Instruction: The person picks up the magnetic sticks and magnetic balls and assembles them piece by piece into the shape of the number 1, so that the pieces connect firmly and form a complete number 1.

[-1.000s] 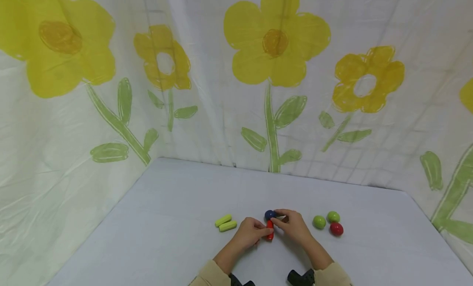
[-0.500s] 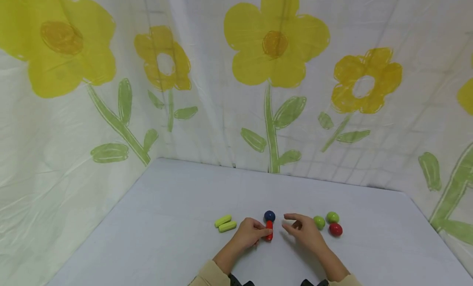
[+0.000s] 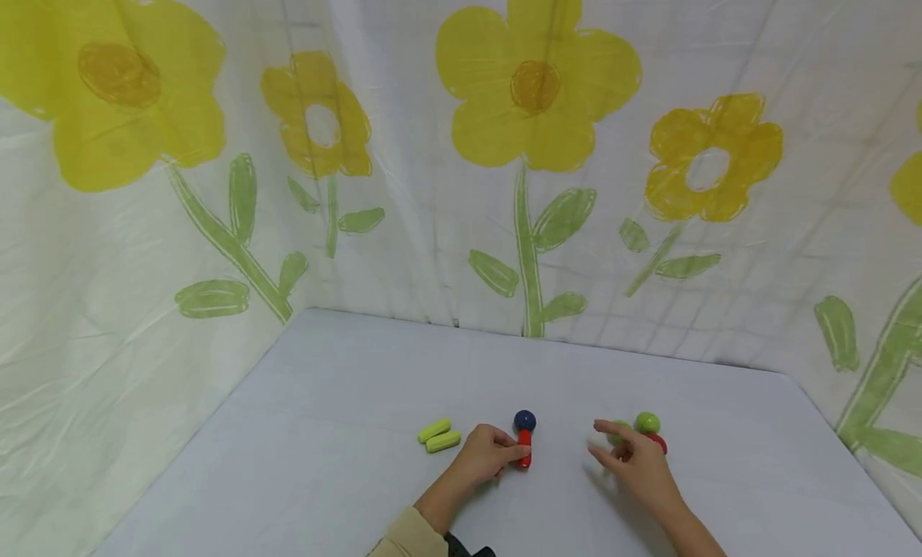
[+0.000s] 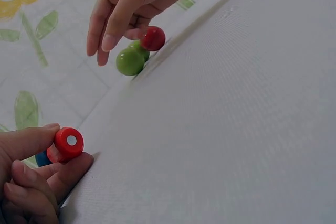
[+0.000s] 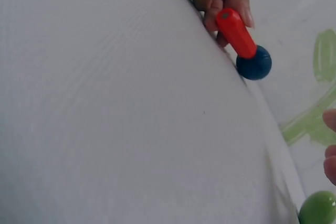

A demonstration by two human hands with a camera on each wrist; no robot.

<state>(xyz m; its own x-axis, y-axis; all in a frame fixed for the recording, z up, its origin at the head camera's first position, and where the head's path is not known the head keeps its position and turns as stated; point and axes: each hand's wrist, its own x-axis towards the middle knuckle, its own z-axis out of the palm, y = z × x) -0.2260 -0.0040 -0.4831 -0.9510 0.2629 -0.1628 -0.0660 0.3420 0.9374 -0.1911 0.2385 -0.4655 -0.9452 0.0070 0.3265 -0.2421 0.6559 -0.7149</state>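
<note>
Evidently, the left hand (image 3: 484,453) pinches the red stick (image 3: 525,439) on the white surface (image 3: 360,405), thumb and fingers against its sides; the blue ball (image 3: 525,420) meets the stick's twelve-o'clock end, though whether it is fastened there cannot be told. At three o'clock, the right hand (image 3: 640,466) has a released grip, thumb and fingers parted with nothing between them, near two green balls (image 4: 130,62) and a red ball (image 4: 153,38). Two yellow sticks (image 3: 442,441) lie at nine o'clock. Good handling probably calls for light, even pressure on the stick, its axis aligned with the blue ball's centre, lest the joint slip; any round piece is best pinched low on opposite sides, since a high pinch might set it rolling.
</note>
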